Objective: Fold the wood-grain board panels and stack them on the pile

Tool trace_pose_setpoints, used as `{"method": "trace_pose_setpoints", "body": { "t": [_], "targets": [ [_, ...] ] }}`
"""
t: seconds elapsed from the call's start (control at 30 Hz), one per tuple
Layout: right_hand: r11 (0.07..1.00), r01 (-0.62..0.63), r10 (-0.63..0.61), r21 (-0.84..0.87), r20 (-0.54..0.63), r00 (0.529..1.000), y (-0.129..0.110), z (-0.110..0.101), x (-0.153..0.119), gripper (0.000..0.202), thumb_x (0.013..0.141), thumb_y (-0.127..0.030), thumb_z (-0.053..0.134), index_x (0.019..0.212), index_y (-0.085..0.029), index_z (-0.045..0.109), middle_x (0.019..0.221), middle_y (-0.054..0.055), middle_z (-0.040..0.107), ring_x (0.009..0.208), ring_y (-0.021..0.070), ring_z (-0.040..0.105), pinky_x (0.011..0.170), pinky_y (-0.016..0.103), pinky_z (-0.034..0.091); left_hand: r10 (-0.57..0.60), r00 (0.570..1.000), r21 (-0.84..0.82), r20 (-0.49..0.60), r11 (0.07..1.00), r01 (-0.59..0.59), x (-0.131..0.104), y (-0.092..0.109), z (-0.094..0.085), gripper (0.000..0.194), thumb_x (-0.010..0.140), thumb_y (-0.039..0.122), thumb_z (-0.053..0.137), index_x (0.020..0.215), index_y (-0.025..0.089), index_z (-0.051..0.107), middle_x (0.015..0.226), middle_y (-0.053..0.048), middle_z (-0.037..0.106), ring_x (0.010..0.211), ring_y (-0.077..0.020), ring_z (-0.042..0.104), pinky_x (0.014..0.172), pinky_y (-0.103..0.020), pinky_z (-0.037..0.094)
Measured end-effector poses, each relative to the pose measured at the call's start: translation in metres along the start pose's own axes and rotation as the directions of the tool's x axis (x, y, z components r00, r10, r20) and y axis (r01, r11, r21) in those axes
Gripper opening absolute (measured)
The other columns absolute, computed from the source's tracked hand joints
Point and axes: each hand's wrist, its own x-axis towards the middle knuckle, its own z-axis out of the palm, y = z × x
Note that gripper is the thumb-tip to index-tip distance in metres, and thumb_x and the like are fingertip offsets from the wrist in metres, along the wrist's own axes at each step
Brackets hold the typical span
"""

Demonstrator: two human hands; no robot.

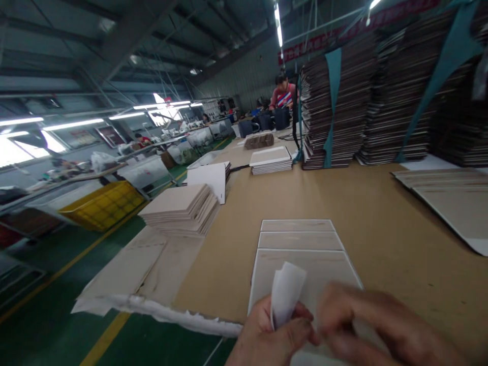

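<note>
My left hand [272, 333], at the bottom centre, has its fingers wrapped round a curled white sheet [288, 290] that sticks up from the grip. Close to its right is my right hand [354, 315], blurred by motion, its fingers bent towards the left hand; what they hold, if anything, cannot be made out. Under both hands a beige panel with white edges [297, 241] lies on the brown table [229, 269]. Two dark lines cross its far part. More white material [314, 359] shows below the hands at the bottom edge.
Beige boards [179, 203] are stacked at the left, with white-faced boards [208, 178] behind. Further back lies another pile [270, 157]. Tall dark stacks [343, 101] with teal straps stand at the back right. Loose panels [453, 198] lie right. A person [282, 96] is in the background.
</note>
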Motion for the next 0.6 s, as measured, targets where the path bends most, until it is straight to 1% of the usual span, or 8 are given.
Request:
{"method": "trace_pose_setpoints", "body": {
  "t": [0.07, 0.1, 0.17, 0.23, 0.33, 0.4, 0.53, 0.6],
  "targets": [
    [0.993, -0.076, 0.065, -0.092, -0.111, 0.992, 0.003, 0.003, 0.015, 0.012, 0.095, -0.038, 0.063, 0.094, -0.026, 0.064, 0.080, -0.001, 0.061, 0.073, 0.0156, 0.058, 0.064, 0.025, 0.048, -0.020, 0.995, 0.041, 0.096, 0.999, 0.016, 0.000, 0.001, 0.004, 0.050, 0.061, 0.058, 0.089, 0.079, 0.015, 0.071, 0.071, -0.004, 0.069, 0.068, -0.0153, 0.057, 0.070, -0.026, 0.040],
    [0.989, -0.114, 0.101, -0.098, -0.127, 0.987, 0.006, 0.003, 0.020, 0.014, 0.094, -0.039, 0.063, 0.091, -0.025, 0.064, 0.077, -0.002, 0.059, 0.071, 0.0150, 0.056, 0.062, 0.025, 0.046, -0.036, 0.989, 0.075, 0.143, 0.997, 0.025, -0.001, 0.001, 0.006, 0.050, 0.063, 0.060, 0.087, 0.079, 0.015, 0.071, 0.069, -0.003, 0.068, 0.066, -0.0139, 0.055, 0.068, -0.025, 0.038],
    [0.987, -0.158, 0.155, -0.039, -0.076, 0.985, 0.010, 0.003, 0.026, 0.025, 0.093, -0.045, 0.061, 0.082, -0.022, 0.063, 0.072, -0.002, 0.058, 0.068, 0.0140, 0.056, 0.062, 0.024, 0.046, -0.047, 0.980, 0.144, 0.195, 0.989, 0.019, -0.002, 0.001, 0.010, 0.049, 0.070, 0.061, 0.081, 0.081, 0.014, 0.072, 0.067, -0.003, 0.066, 0.062, -0.0111, 0.049, 0.063, -0.022, 0.032],
    [0.987, -0.158, 0.159, 0.024, -0.029, 0.987, 0.010, 0.002, 0.028, 0.038, 0.096, -0.049, 0.055, 0.072, -0.021, 0.061, 0.069, -0.002, 0.057, 0.067, 0.0130, 0.056, 0.065, 0.023, 0.045, -0.043, 0.977, 0.149, 0.209, 0.989, 0.012, -0.003, -0.001, 0.011, 0.052, 0.076, 0.065, 0.074, 0.083, 0.014, 0.073, 0.065, -0.003, 0.065, 0.053, -0.0081, 0.040, 0.054, -0.021, 0.025],
    [0.992, -0.123, 0.123, 0.008, -0.048, 0.991, 0.006, 0.001, 0.028, 0.044, 0.099, -0.050, 0.052, 0.068, -0.021, 0.062, 0.069, -0.003, 0.058, 0.067, 0.0116, 0.057, 0.068, 0.022, 0.044, -0.079, 0.969, 0.067, 0.234, 0.996, 0.065, -0.004, -0.002, 0.008, 0.064, 0.083, 0.074, 0.059, 0.098, 0.013, 0.071, 0.065, -0.003, 0.069, 0.037, -0.0049, 0.023, 0.041, -0.022, 0.013],
    [0.995, -0.104, 0.103, -0.009, -0.058, 0.993, 0.003, 0.000, 0.027, 0.044, 0.100, -0.050, 0.051, 0.070, -0.022, 0.064, 0.070, -0.003, 0.060, 0.067, 0.0114, 0.059, 0.067, 0.022, 0.045, -0.101, 0.961, 0.046, 0.256, 0.995, 0.092, -0.003, -0.001, 0.004, 0.067, 0.087, 0.075, 0.051, 0.105, 0.013, 0.069, 0.067, -0.005, 0.072, 0.031, -0.0044, 0.018, 0.035, -0.024, 0.009],
    [0.989, -0.065, 0.050, -0.134, -0.115, 0.992, 0.014, 0.001, 0.019, 0.045, 0.101, -0.054, 0.049, 0.072, -0.023, 0.065, 0.072, -0.002, 0.062, 0.067, 0.0130, 0.061, 0.064, 0.023, 0.049, -0.086, 0.969, 0.065, 0.230, 0.995, 0.073, 0.000, 0.003, 0.005, 0.075, 0.088, 0.080, 0.044, 0.101, 0.012, 0.071, 0.054, -0.001, 0.064, 0.029, -0.0050, 0.017, 0.032, -0.025, 0.009],
    [0.978, -0.003, -0.038, -0.208, -0.193, 0.980, 0.027, 0.006, 0.019, 0.045, 0.100, -0.057, 0.052, 0.076, -0.022, 0.067, 0.076, 0.000, 0.065, 0.069, 0.0139, 0.063, 0.062, 0.023, 0.051, -0.096, 0.987, 0.087, 0.128, 0.993, 0.085, -0.001, 0.005, 0.010, 0.072, 0.087, 0.079, 0.046, 0.090, 0.012, 0.072, 0.051, 0.000, 0.060, 0.031, -0.0053, 0.021, 0.032, -0.024, 0.013]
  ]
}}
